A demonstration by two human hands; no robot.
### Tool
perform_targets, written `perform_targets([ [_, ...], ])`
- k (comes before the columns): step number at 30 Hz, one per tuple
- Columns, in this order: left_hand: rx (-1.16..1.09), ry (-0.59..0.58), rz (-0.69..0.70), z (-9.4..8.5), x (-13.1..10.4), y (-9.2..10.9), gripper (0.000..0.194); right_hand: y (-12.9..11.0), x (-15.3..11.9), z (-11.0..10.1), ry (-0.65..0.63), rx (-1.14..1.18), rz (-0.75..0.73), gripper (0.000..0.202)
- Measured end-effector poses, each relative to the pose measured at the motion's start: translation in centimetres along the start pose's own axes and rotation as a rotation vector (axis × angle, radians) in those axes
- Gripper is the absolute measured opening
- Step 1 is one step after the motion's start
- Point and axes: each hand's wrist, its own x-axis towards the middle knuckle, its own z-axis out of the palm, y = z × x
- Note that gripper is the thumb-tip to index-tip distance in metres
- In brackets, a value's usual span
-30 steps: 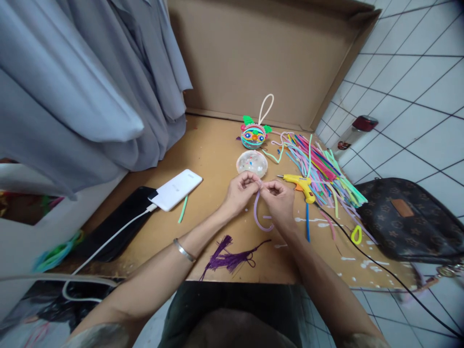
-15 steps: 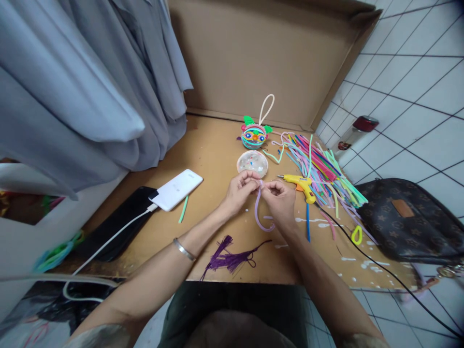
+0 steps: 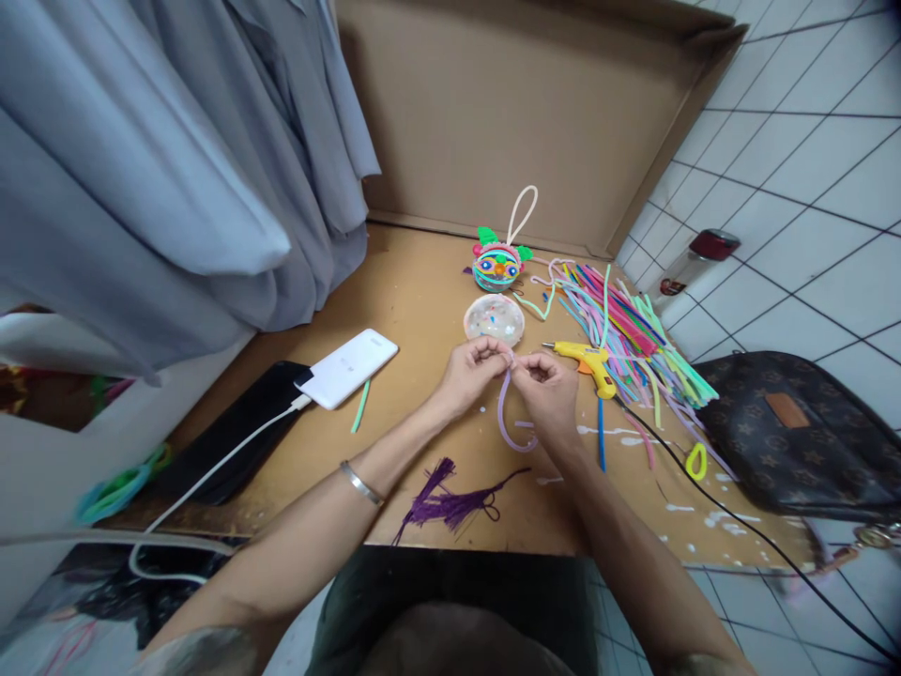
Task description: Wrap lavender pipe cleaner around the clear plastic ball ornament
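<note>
Between my fingertips is a lilac pipe cleaner point(image 3: 503, 418), its top end pinched and its lower part hanging in a curve toward the table. My left hand point(image 3: 475, 376) closes on that end from the left, and my right hand point(image 3: 545, 387) pinches it from the right; the exact spot is partly covered by fingers. Just beyond my hands lies a shallow clear dish point(image 3: 494, 320) with small coloured specks in it. Behind the dish stands a colourful ball ornament point(image 3: 496, 268) with eyes, green ears and a white loop. Nearer me lie purple tassels point(image 3: 450, 505).
To the right are a yellow glue gun point(image 3: 584, 357) with a black cord and a heap of coloured pipe cleaners point(image 3: 619, 319). A brown bag point(image 3: 809, 432) sits at the right edge. At left are a white power bank or phone point(image 3: 350, 366) on a cable and a grey curtain point(image 3: 211, 141).
Both hands keep their pinch on the lilac pipe cleaner, with only slight finger movement. The whole view has shifted a little.
</note>
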Motion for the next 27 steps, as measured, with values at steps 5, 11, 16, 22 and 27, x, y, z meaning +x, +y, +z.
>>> perform_targets([
  [5,-0.030,-0.028,-0.012,-0.1,-0.1,0.2,0.019,-0.1,0.0,0.0,-0.009,0.004,-0.005,0.018],
  [11,0.074,-0.023,0.013,-0.4,0.3,0.0,0.021,0.3,0.0,-0.1,-0.014,0.013,0.012,0.015],
  [16,0.172,-0.016,0.087,-1.3,0.7,0.3,0.026,0.4,0.0,-0.2,-0.046,0.010,0.016,0.021],
  [22,0.052,0.043,0.046,-1.7,1.0,1.2,0.038,0.5,0.1,-0.3,-0.140,0.038,-0.025,0.024],
  [27,-0.052,0.148,0.021,-1.7,1.2,1.7,0.033,0.9,0.1,-0.2,-0.136,0.041,-0.013,0.025],
])
